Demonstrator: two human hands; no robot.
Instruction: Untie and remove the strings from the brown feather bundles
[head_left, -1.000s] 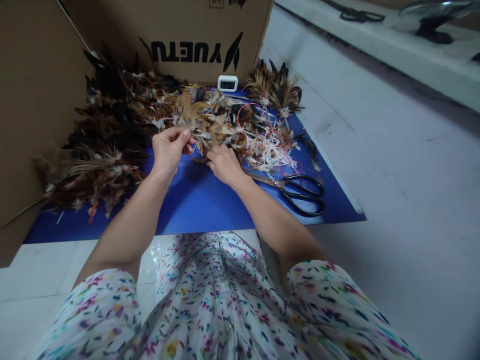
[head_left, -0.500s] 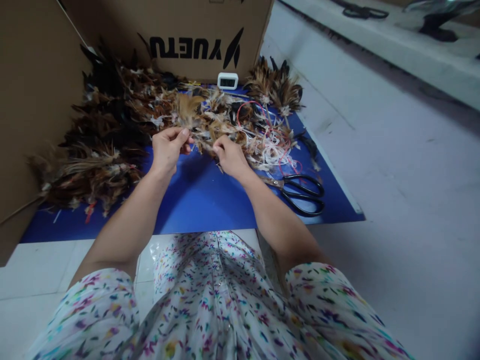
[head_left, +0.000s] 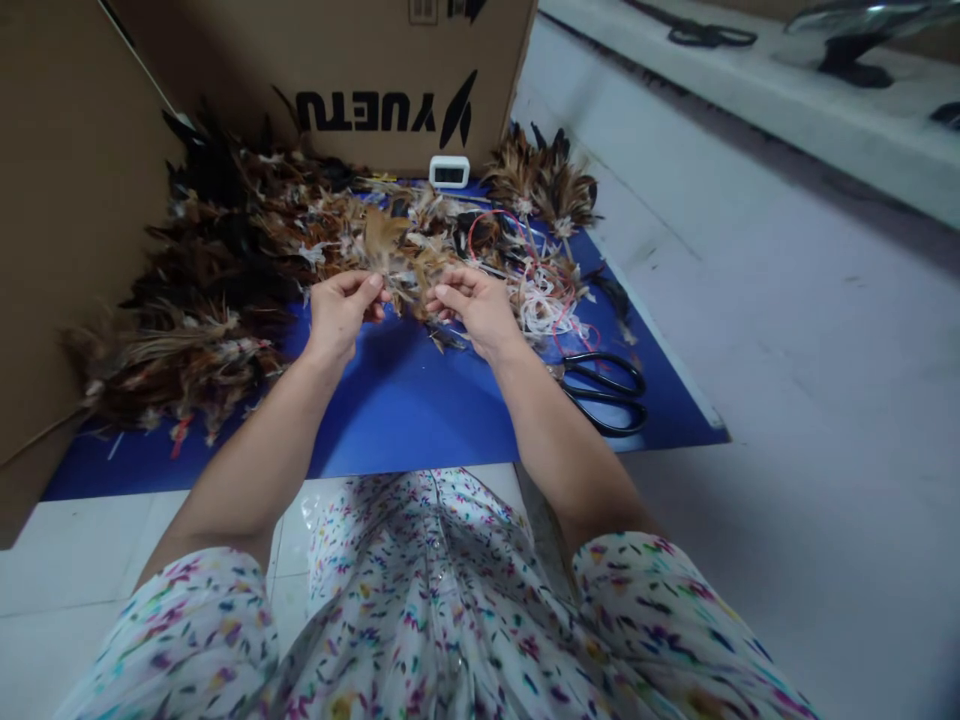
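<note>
My left hand [head_left: 345, 308] is closed in a pinch on the base of a small bunch of tan feathers [head_left: 384, 236], whose tips fan upward. Facing it a short way to the right, my right hand [head_left: 478, 303] has its thumb pressed against curled fingers; anything between them is too small to make out. Both hands are just above the near edge of a heap of loose brown feathers [head_left: 435, 225] on the blue board [head_left: 412, 400]. To the right of my right hand lies a tangle of white string [head_left: 546, 305] with red string [head_left: 486, 217] looped around it.
Black-handled scissors [head_left: 611, 392] rest at the board's right side. Dark feather bundles [head_left: 202, 270] pile up on the left, and more bundles [head_left: 544, 180] sit at the far right corner. A small white digital display [head_left: 449, 172] stands before the cardboard box [head_left: 375, 50].
My right hand has turned, bringing its thumb and fingers into view, and sits slightly further right. My left hand still pinches the tan feathers. The view has shifted a little.
</note>
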